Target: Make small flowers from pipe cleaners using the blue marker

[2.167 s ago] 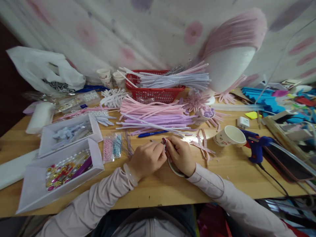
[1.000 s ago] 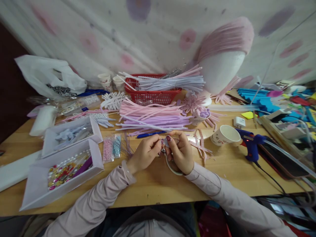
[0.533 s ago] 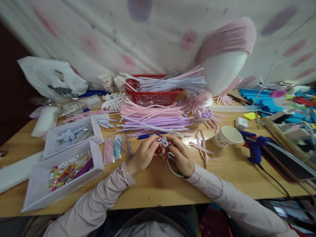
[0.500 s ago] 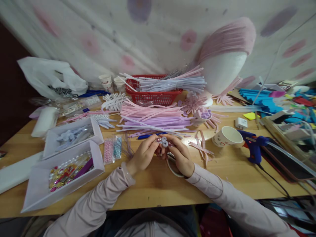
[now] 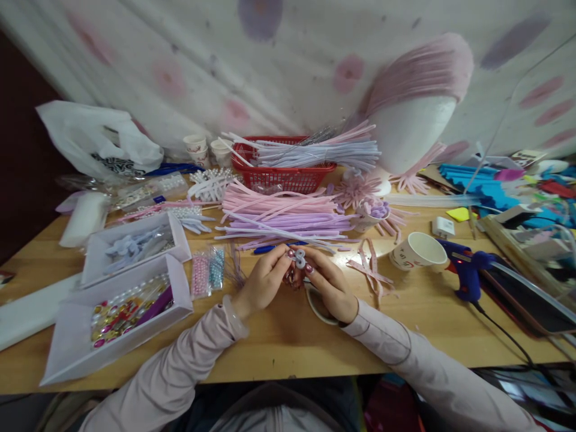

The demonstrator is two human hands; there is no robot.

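Toward the desk's [image 5: 279, 354] front left corner, a smooth white box [image 5: 182, 287] holds shiny red, gold and magenta gems [image 5: 108, 324], just as it did two seconds ago. Right of it lie flat, clear packets of tiny round beads, one pink [image 5: 200, 277], one blue [image 5: 216, 270]. My left hand [image 5: 265, 279] pinches the piece [image 5: 299, 259], a fuzzy, pale lilac thing bent into small rounded loops. It is up between my two hands, above the desk's middle; earlier my fingers covered it, and now its loops face me. My right hand [image 5: 330, 285] is curled at its other side, the thumb now slightly lower than half a second ago; I cannot tell how firmly it grips. Partly under that hand lies a curved, pale rim [image 5: 320, 312]. Farther right come limp pink ribbon [image 5: 372, 273], a paper cup [image 5: 407, 253] and, nearing the right edge, a hard blue glue gun [image 5: 468, 273].
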